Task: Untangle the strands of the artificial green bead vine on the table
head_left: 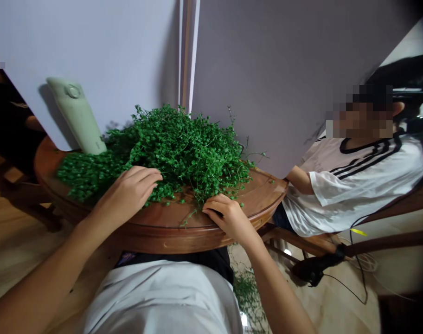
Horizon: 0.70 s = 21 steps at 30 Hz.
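A large tangled heap of green leafy stems covers much of the wooden tabletop. My left hand rests against the heap's near left side, fingers loosely stretched out to the right. Its thumb and the underside of its palm are hidden, and nothing shows in its fingers. At the heap's front edge, my right hand has thumb and forefinger closed together on a thin green stem. A small sprig lies just left of those fingertips, near the table's rim. A lower pile of leafy tips sits to the left.
A pale green bottle stands at the back left, against the pale wall. To the right sits another person in a white shirt, an arm by the table. More greenery lies on the floor below my right forearm.
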Each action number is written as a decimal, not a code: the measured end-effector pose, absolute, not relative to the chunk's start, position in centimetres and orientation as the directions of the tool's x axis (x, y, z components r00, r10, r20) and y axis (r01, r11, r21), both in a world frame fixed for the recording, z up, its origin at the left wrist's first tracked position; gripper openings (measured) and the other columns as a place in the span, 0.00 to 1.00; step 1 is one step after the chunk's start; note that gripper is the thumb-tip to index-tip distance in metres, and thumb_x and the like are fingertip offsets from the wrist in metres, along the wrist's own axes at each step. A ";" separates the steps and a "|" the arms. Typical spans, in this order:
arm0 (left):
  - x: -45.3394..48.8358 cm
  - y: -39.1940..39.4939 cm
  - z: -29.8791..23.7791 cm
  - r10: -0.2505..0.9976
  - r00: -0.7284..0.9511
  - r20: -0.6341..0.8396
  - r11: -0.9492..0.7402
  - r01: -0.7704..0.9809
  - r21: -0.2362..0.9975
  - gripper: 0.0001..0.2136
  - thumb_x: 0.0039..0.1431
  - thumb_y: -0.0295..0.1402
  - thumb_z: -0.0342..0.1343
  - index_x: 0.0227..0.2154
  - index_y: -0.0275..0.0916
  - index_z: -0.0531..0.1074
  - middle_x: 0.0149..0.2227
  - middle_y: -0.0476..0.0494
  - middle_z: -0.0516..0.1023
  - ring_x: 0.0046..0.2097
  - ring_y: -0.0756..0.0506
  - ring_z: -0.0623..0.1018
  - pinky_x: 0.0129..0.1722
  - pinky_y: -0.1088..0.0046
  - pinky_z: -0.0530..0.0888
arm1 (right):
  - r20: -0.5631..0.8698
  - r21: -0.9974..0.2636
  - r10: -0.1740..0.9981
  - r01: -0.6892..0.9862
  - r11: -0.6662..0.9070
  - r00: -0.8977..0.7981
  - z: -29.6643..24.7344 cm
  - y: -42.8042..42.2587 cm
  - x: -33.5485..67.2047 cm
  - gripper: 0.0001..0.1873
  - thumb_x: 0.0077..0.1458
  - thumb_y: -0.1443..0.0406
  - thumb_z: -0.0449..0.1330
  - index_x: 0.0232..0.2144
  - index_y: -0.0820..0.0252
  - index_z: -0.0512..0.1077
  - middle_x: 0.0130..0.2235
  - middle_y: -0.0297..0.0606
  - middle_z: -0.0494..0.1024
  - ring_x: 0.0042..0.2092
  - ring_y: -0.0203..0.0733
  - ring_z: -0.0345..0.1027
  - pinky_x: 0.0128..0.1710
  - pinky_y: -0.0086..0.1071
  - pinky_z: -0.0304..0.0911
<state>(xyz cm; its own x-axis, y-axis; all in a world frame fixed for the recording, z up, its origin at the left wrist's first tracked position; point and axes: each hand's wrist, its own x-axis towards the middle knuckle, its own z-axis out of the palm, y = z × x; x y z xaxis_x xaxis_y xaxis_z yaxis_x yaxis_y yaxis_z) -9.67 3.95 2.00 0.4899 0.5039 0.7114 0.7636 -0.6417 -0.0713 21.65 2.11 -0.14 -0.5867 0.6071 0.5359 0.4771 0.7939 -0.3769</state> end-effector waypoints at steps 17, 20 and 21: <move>-0.6 2.7 2.4 0.511 0.662 0.548 -0.748 0.657 -0.096 0.13 0.67 0.25 0.56 0.52 0.41 0.73 0.54 0.46 0.76 0.51 0.43 0.73 0.49 0.66 0.68 | 0.529 -0.374 0.621 0.498 0.783 -0.579 -0.4 2.1 21.6 0.07 0.68 0.68 0.57 0.40 0.59 0.76 0.43 0.41 0.79 0.46 0.45 0.70 0.48 0.39 0.68; -0.8 2.7 2.0 0.531 0.664 0.527 -0.744 0.663 -0.086 0.13 0.67 0.26 0.57 0.53 0.42 0.72 0.55 0.47 0.76 0.51 0.44 0.73 0.49 0.66 0.67 | 0.546 -0.378 0.613 0.485 0.789 -0.572 -0.5 2.0 21.6 0.07 0.69 0.67 0.58 0.40 0.58 0.76 0.43 0.41 0.79 0.46 0.44 0.71 0.48 0.39 0.68; -0.9 2.8 1.9 0.542 0.659 0.521 -0.740 0.668 -0.075 0.14 0.67 0.26 0.57 0.53 0.42 0.71 0.55 0.47 0.77 0.51 0.44 0.73 0.49 0.66 0.67 | 0.548 -0.388 0.617 0.481 0.786 -0.565 -0.4 2.0 21.6 0.07 0.68 0.66 0.58 0.41 0.58 0.76 0.43 0.40 0.79 0.46 0.44 0.71 0.49 0.39 0.68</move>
